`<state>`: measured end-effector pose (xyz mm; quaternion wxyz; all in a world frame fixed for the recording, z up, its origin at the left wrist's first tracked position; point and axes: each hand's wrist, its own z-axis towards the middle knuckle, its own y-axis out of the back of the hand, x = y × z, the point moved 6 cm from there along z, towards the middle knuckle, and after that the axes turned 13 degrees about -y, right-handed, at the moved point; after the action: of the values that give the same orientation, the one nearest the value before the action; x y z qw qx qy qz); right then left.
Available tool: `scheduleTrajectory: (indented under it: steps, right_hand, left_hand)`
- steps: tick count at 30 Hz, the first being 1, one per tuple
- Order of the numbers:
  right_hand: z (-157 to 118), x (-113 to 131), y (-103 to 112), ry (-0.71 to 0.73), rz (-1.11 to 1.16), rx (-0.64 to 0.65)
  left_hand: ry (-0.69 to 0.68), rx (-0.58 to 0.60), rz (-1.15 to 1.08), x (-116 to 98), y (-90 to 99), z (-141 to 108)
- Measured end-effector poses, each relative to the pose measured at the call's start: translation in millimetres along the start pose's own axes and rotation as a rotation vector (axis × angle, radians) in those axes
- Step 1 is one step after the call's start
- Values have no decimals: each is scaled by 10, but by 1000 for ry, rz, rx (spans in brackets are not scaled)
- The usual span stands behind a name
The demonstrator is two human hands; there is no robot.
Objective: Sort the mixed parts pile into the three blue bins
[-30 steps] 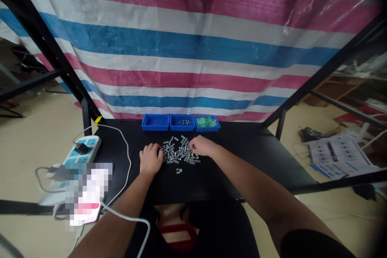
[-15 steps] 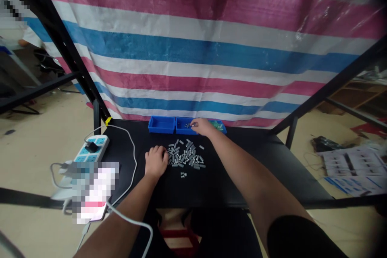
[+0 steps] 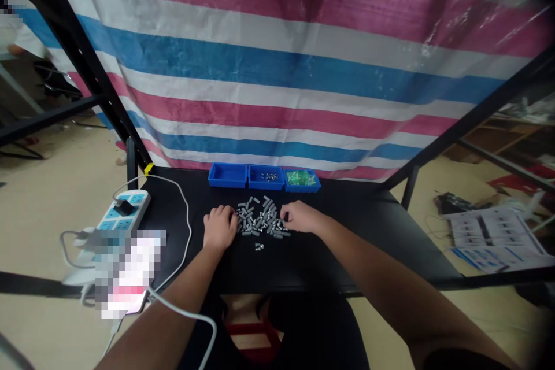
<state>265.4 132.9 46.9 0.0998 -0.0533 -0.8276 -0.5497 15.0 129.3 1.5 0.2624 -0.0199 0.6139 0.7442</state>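
A pile of small grey metal parts [image 3: 260,219] lies on the black table [image 3: 347,243]. My left hand [image 3: 219,226] rests at the pile's left edge with fingers curled onto the parts. My right hand [image 3: 300,217] touches the pile's right edge, fingers bent; whether it pinches a part is too small to tell. Behind the pile stand three blue bins: the left bin [image 3: 228,176] looks bare, the middle bin [image 3: 265,177] holds a few grey parts, the right bin [image 3: 302,180] holds green parts.
A white and blue power strip [image 3: 124,211] with a black plug lies at the table's left, its white cable [image 3: 184,225] curving toward me. A striped tarp [image 3: 277,69] hangs behind the table. Black frame bars [image 3: 82,58] rise at both sides. Papers [image 3: 489,231] lie on the floor right.
My right hand reached to the middle bin half a second ago and has come back to the pile's right edge. My left hand stayed at the pile's left edge.
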Motion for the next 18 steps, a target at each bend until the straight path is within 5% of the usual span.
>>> scheduleTrajectory:
  steps: [6,12,18]
  right_hand:
    - [-10,74,-137,-41,-15,-106]
    - [159,131,-162,-131,-38,-80]
    - [314,103,23,-149,68,-64]
  left_hand:
    - [-10,-12,-4,0,-2,-4]
    - [-21,-33,-12,5,-5,-13]
    - [-24,-40,-23,15,-13,-13]
